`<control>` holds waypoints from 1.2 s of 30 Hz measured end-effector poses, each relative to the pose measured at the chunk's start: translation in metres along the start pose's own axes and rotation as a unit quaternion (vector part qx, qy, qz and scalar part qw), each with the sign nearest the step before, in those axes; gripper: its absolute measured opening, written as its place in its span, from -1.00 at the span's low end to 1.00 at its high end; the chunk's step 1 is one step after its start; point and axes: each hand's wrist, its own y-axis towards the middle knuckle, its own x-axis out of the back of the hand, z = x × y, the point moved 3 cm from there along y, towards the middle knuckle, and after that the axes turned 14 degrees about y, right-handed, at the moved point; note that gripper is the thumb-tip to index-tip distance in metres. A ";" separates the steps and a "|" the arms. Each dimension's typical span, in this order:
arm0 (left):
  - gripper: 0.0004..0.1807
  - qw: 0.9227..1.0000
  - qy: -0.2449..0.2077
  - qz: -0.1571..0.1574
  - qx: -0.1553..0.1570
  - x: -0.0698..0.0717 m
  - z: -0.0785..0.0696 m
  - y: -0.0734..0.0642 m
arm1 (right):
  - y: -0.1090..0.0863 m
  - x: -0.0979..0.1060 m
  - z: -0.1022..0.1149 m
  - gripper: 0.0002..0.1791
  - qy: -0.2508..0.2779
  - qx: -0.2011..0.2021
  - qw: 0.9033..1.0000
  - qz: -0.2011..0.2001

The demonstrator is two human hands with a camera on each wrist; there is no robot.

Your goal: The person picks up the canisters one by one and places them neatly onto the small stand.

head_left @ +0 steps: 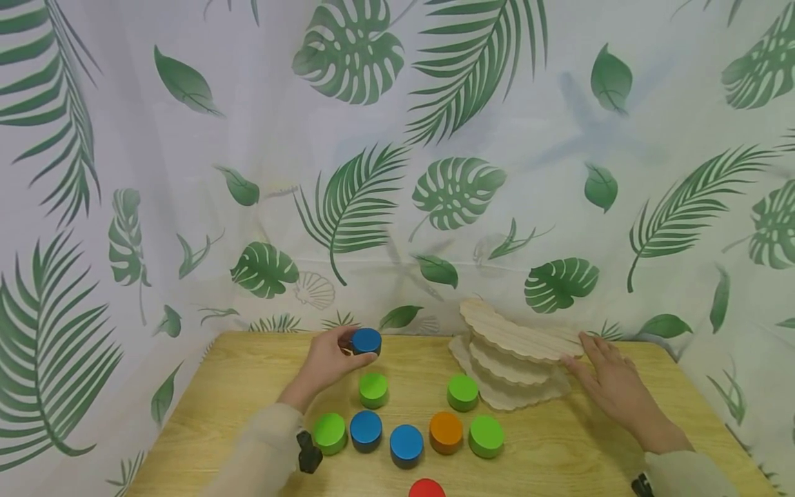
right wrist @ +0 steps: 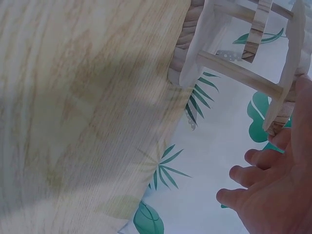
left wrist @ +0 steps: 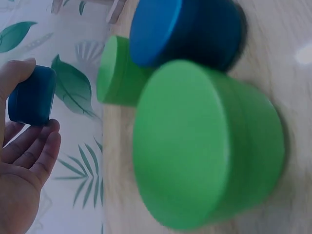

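My left hand (head_left: 332,362) grips a short blue cylinder (head_left: 366,341) between thumb and fingers, toward the back edge of the table. The left wrist view shows this blue cylinder (left wrist: 33,96) with the thumb over it and fingertips beneath. At the back right stands a pale wooden stand (head_left: 522,335) with wavy-edged tiers. Slim wooden bars (right wrist: 241,73) join its curved panels in the right wrist view. My right hand (head_left: 621,390) holds the stand's right end between thumb and index finger; its other fingers (right wrist: 251,175) extend loosely apart.
Several coloured cylinders stand on the wooden table (head_left: 242,386): green ones such as the nearest-left one (head_left: 330,433), blue ones (head_left: 406,445), an orange one (head_left: 446,432) and a red one (head_left: 426,489) at the front. A leaf-patterned curtain (head_left: 397,228) hangs behind the table.
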 end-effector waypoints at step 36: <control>-0.44 0.991 -0.049 0.066 -0.110 -0.075 -0.121 0.041 | -0.002 0.003 0.001 -0.10 0.005 -0.004 1.000 0.001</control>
